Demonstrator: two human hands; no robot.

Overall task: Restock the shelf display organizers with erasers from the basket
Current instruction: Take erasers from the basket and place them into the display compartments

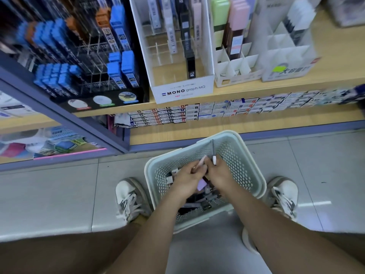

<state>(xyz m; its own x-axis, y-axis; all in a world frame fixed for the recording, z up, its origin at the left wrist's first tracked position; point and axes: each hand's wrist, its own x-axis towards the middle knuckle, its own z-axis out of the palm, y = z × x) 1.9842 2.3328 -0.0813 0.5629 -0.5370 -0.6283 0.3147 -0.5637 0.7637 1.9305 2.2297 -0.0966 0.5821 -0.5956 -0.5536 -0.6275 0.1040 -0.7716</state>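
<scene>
A pale green perforated basket (246, 167) stands on the floor between my feet, with several dark and grey packaged items (199, 202) in its bottom. Both my hands are inside it, close together. My left hand (187, 177) grips a slim pink item and a lilac one (201, 184) shows under it. My right hand (219, 173) pinches a thin white-tipped stick item (214, 159) that points up. On the shelf above stand white display organizers (235, 66) with divided cells, some of them bare.
A MONO graph MG display box (183, 89) and a black rack of blue lead cases (88, 62) stand on the wooden shelf. Rows of small boxed erasers (217, 110) line the shelf below. Grey tiled floor and my white sneakers (128, 198) flank the basket.
</scene>
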